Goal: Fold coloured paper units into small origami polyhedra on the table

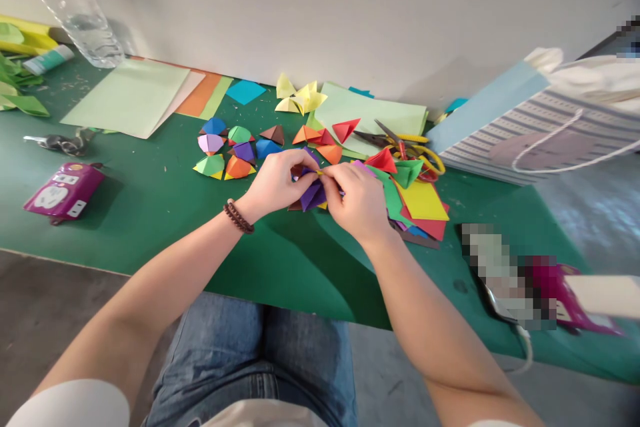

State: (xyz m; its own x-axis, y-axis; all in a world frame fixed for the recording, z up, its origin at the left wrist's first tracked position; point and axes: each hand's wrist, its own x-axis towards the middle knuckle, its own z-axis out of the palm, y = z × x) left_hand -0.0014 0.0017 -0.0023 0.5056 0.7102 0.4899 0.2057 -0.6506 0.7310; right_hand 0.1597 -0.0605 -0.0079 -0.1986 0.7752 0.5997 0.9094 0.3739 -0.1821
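At the middle of the green table [165,213], my left hand [280,180] and my right hand [355,197] meet with thumbs and fingertips pinched together. Between them is a small yellow paper piece [319,173], held by both. Purple folded paper [313,193] lies just under the fingertips, partly hidden by them. To the left sit several two-coloured folded paper pieces, among them an orange one [240,167] and a blue one [269,149]. Orange and red folded pieces [330,153] lie just beyond my hands. Beside my right hand is a stack of coloured sheets with a yellow one [424,201] on top.
Scissors [400,147] lie behind the stack, near a striped paper bag [530,127]. Pale sheets [130,97] and a water bottle [90,27] stand back left. A purple power socket [65,192] is at left; a phone [500,273] with a cable is at right.
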